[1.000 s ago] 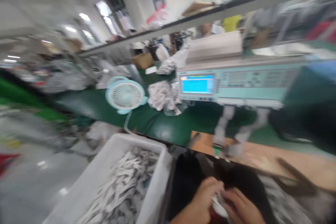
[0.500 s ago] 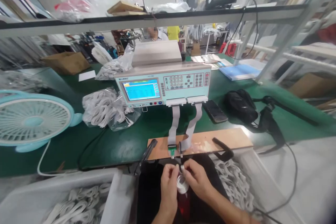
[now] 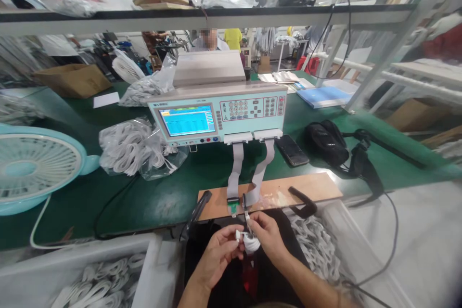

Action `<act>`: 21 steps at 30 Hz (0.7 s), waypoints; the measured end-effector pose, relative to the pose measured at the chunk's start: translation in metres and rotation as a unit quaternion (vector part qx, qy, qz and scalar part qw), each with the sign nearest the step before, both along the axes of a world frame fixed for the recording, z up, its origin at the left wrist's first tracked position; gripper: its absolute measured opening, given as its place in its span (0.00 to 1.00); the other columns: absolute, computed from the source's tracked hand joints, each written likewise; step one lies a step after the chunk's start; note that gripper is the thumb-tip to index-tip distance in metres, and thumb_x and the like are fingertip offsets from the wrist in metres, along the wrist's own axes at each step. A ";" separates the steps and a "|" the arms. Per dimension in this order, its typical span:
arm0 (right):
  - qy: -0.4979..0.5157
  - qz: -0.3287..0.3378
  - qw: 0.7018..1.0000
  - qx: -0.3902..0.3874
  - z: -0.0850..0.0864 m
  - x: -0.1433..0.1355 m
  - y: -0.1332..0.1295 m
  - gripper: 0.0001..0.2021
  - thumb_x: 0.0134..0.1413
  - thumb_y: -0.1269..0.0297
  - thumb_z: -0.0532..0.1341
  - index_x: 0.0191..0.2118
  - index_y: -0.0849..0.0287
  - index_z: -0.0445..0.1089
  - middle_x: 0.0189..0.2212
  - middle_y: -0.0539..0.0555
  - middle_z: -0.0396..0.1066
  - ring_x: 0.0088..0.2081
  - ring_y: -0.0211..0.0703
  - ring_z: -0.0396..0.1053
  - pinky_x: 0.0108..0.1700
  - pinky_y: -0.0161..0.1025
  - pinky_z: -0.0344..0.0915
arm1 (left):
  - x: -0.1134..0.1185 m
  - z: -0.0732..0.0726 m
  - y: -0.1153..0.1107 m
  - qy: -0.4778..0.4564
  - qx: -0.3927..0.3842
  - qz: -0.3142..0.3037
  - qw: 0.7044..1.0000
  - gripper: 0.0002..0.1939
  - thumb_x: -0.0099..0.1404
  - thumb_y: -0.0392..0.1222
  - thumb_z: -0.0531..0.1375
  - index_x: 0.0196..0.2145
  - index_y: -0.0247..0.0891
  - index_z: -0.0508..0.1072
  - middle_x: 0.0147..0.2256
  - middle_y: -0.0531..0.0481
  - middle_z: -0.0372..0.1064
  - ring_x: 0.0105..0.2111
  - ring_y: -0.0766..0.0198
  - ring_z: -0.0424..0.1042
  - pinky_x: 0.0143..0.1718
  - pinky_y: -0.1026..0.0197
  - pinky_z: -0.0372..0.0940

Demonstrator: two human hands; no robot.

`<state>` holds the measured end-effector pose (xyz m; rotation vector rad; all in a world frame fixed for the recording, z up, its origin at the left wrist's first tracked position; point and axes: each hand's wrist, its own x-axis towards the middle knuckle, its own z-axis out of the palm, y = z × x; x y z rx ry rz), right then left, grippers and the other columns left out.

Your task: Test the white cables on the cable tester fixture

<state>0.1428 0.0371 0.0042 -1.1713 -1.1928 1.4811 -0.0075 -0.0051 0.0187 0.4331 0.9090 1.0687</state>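
Note:
Both hands meet at the bottom centre on a small coiled white cable point(image 3: 249, 242). My left hand point(image 3: 217, 257) pinches its left end, a white plug. My right hand point(image 3: 267, 238) grips the coil from the right, just below the connectors point(image 3: 238, 203) at the edge of a wooden board point(image 3: 310, 187). Two grey ribbon cables point(image 3: 235, 169) run from the connectors up to a pale green tester point(image 3: 220, 111) with a lit blue screen.
A white bin point(image 3: 151, 262) of coiled white cables sits at lower left, another pile of cables point(image 3: 317, 250) at lower right. On the green bench are a blue fan point(image 3: 32, 166), a bag of cables point(image 3: 133, 147), a phone point(image 3: 291, 150) and a black pouch point(image 3: 330, 142). A person sits behind the tester.
The view swung from the left bin and fan to the tester, then steadied. My hands, with the white coil, spread slightly and my left hand now pinches the plug end.

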 end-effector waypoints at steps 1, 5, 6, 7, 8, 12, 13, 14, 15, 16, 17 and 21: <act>0.000 0.002 1.000 -0.001 0.001 0.000 0.000 0.16 0.47 0.52 0.62 0.23 0.61 0.65 0.17 0.46 0.60 0.21 0.35 0.56 0.25 0.33 0.55 | 0.000 -0.001 0.000 0.013 -0.001 0.004 1.000 0.15 0.48 0.35 0.66 0.37 0.33 0.76 0.27 0.47 0.71 0.26 0.65 0.69 0.26 0.65 0.64; 0.016 -0.003 1.000 -0.017 0.005 -0.001 0.001 0.15 0.45 0.54 0.63 0.23 0.61 0.65 0.17 0.46 0.61 0.21 0.35 0.56 0.26 0.33 0.55 | 0.007 -0.005 0.004 0.122 0.001 0.043 0.992 0.14 0.49 0.43 0.67 0.32 0.33 0.74 0.21 0.51 0.69 0.19 0.66 0.66 0.19 0.66 0.62; 0.030 -0.004 0.999 -0.028 0.006 -0.001 0.001 0.15 0.44 0.54 0.64 0.22 0.61 0.65 0.17 0.46 0.61 0.21 0.34 0.56 0.26 0.33 0.55 | 0.009 -0.006 0.006 0.163 0.013 0.047 0.985 0.13 0.50 0.46 0.66 0.30 0.33 0.73 0.20 0.53 0.67 0.18 0.66 0.65 0.18 0.66 0.60; 0.049 -0.005 0.998 -0.044 0.007 -0.003 0.001 0.15 0.43 0.55 0.65 0.21 0.61 0.65 0.17 0.46 0.61 0.20 0.34 0.56 0.26 0.33 0.55 | 0.010 -0.006 0.007 0.208 0.032 0.046 0.977 0.14 0.52 0.49 0.64 0.28 0.33 0.73 0.18 0.54 0.66 0.17 0.66 0.64 0.17 0.66 0.59; 0.072 -0.007 0.995 -0.066 0.008 -0.004 0.001 0.15 0.42 0.55 0.66 0.21 0.61 0.65 0.16 0.46 0.61 0.20 0.34 0.56 0.25 0.33 0.54 | 0.011 -0.005 0.008 0.252 0.057 0.043 0.965 0.15 0.55 0.51 0.62 0.25 0.34 0.71 0.17 0.54 0.64 0.17 0.67 0.63 0.16 0.67 0.57; 0.144 -0.034 0.976 -0.158 0.012 -0.010 0.001 0.16 0.37 0.55 0.69 0.21 0.61 0.65 0.15 0.46 0.63 0.18 0.33 0.57 0.23 0.32 0.54 | 0.007 0.002 0.009 0.346 0.158 0.022 0.925 0.16 0.61 0.50 0.56 0.22 0.36 0.70 0.20 0.54 0.63 0.21 0.66 0.62 0.22 0.67 0.58; 0.151 -0.039 0.973 -0.169 0.013 -0.011 0.001 0.16 0.36 0.55 0.69 0.21 0.61 0.65 0.15 0.47 0.63 0.18 0.33 0.57 0.23 0.32 0.54 | 0.006 0.004 0.009 0.351 0.167 0.017 0.921 0.15 0.61 0.49 0.56 0.24 0.37 0.71 0.22 0.53 0.63 0.22 0.66 0.62 0.24 0.66 0.58; 0.156 -0.044 0.971 -0.176 0.013 -0.012 0.001 0.16 0.36 0.55 0.69 0.21 0.62 0.66 0.15 0.47 0.64 0.18 0.33 0.57 0.23 0.32 0.54 | 0.006 0.005 0.010 0.353 0.172 0.011 0.919 0.13 0.62 0.48 0.55 0.27 0.37 0.72 0.23 0.53 0.64 0.24 0.65 0.63 0.26 0.66 0.59; 0.162 -0.044 0.969 -0.180 0.014 -0.012 0.001 0.16 0.36 0.55 0.69 0.21 0.62 0.66 0.16 0.47 0.65 0.18 0.33 0.58 0.23 0.32 0.55 | 0.005 0.006 0.010 0.356 0.176 0.011 0.918 0.13 0.62 0.47 0.55 0.28 0.37 0.73 0.24 0.52 0.65 0.25 0.64 0.63 0.27 0.66 0.60; 0.166 -0.043 0.969 -0.180 0.014 -0.012 0.001 0.16 0.36 0.55 0.69 0.22 0.62 0.66 0.16 0.48 0.66 0.18 0.34 0.59 0.23 0.32 0.55 | 0.005 0.005 0.011 0.361 0.178 0.019 0.915 0.12 0.62 0.46 0.55 0.28 0.37 0.73 0.25 0.52 0.65 0.25 0.64 0.63 0.28 0.66 0.59; 0.166 -0.041 0.969 -0.177 0.015 -0.012 0.001 0.16 0.36 0.55 0.69 0.22 0.62 0.66 0.17 0.48 0.66 0.19 0.34 0.59 0.24 0.32 0.56 | 0.006 0.004 0.011 0.368 0.178 0.032 0.912 0.13 0.62 0.46 0.55 0.26 0.36 0.72 0.24 0.52 0.65 0.26 0.64 0.63 0.28 0.66 0.59; 0.140 -0.031 0.978 -0.152 0.014 -0.009 0.002 0.17 0.37 0.54 0.69 0.22 0.64 0.68 0.17 0.49 0.67 0.19 0.33 0.58 0.24 0.32 0.54 | 0.010 -0.009 0.012 0.383 0.159 0.082 0.906 0.15 0.61 0.46 0.57 0.21 0.35 0.69 0.21 0.54 0.63 0.25 0.65 0.61 0.28 0.67 0.56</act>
